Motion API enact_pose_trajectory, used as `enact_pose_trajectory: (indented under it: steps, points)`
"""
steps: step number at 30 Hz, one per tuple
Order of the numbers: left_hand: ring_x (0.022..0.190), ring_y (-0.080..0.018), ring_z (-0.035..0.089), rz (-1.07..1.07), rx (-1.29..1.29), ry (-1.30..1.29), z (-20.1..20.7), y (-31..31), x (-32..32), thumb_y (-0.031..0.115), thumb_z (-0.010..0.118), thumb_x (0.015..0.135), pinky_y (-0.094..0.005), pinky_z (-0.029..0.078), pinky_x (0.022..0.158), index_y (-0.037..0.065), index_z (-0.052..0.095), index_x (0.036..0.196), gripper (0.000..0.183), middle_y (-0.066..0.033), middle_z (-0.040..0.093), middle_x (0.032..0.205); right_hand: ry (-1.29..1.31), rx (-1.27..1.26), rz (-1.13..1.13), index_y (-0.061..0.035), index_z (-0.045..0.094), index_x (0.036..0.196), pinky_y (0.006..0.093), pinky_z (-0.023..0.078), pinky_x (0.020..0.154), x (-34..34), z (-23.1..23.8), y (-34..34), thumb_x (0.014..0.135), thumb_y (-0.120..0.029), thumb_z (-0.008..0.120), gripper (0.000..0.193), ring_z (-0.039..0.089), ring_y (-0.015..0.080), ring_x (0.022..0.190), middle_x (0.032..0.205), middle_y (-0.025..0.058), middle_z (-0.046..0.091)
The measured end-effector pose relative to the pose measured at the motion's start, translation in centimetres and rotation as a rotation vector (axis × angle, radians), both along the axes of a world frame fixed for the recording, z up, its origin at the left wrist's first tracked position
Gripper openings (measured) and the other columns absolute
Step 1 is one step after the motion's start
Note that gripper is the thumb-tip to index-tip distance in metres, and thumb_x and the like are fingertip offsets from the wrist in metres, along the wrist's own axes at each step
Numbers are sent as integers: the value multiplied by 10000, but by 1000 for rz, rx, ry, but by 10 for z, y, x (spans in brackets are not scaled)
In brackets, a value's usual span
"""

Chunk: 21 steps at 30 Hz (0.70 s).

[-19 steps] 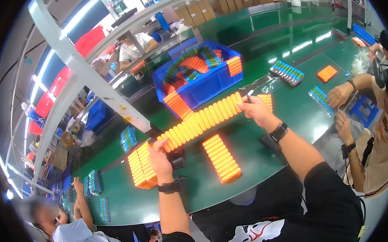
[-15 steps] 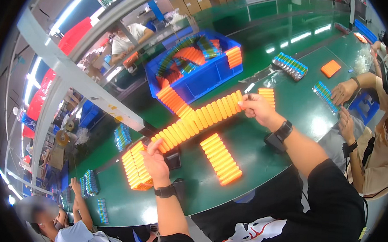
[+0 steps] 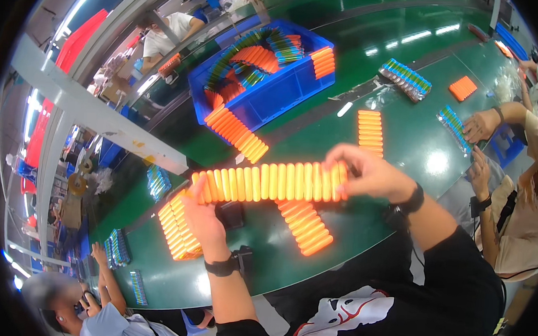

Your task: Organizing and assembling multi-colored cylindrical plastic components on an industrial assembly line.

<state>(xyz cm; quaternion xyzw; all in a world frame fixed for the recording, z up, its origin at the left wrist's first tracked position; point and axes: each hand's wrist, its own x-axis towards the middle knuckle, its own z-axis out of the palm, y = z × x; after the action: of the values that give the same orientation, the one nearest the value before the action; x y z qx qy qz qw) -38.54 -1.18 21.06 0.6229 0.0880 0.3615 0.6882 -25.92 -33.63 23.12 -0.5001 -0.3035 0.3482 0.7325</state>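
Between both hands stretches a long strip of orange tube-shaped pieces (image 3: 262, 183), side by side, held above the green table. My left hand (image 3: 205, 225) is closed on its left end, and my right hand (image 3: 372, 174) grips the right end, covering some of the last tubes. Below the strip, a shorter row of orange tubes (image 3: 308, 231) lies on the table, its upper end hidden by the strip. Beside my left hand sits a stacked block of orange tubes (image 3: 176, 227). Beyond my right hand lies another orange row (image 3: 370, 132).
A blue bin (image 3: 272, 104) holds orange and blue-green strips; an orange row (image 3: 237, 133) leans against its front. A grey metal post (image 3: 125, 130) slants in at left. Blue-green packs (image 3: 405, 79) lie farther off. Co-workers' hands (image 3: 481, 125) work at right and others at left.
The strip has come nearer to me and turned more level, now overlapping the row beneath. My right hand has moved down toward me; the orange row beyond it is now uncovered.
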Motion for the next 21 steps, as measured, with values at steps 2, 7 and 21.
enact_pose_trajectory:
  steps: [2, 7, 21]
  points:
    - [1244, -249, 526, -16, 119, 91, 14, 2, 8, 453, 263, 1072, -378, 388, 1078, -107, 523, 1312, 663, -156, 527, 1385, -79, -129, 149, -45, 637, 1087, 189, 429, 596, -25, 7, -11, 828, 3, 712, 274, 567, 21, 718, 924, -4, 666]
    - [1195, -224, 556, -86, 149, 254, 54, -14, 65, 425, 360, 1063, -337, 398, 1037, -90, 643, 1183, 600, -191, 603, 1298, -48, -197, 184, -30, 704, 1059, 207, 398, 624, -76, -15, -16, 860, -68, 727, 204, 510, 15, 714, 988, -9, 705]
    - [934, -200, 647, -192, 567, 466, 11, -14, 123, 502, 454, 1008, -322, 478, 871, -70, 701, 1002, 623, -156, 716, 989, 278, -322, 380, 5, 580, 1287, 227, 482, 841, -78, -9, 3, 937, -59, 594, 356, 670, 111, 934, 1200, 94, 654]
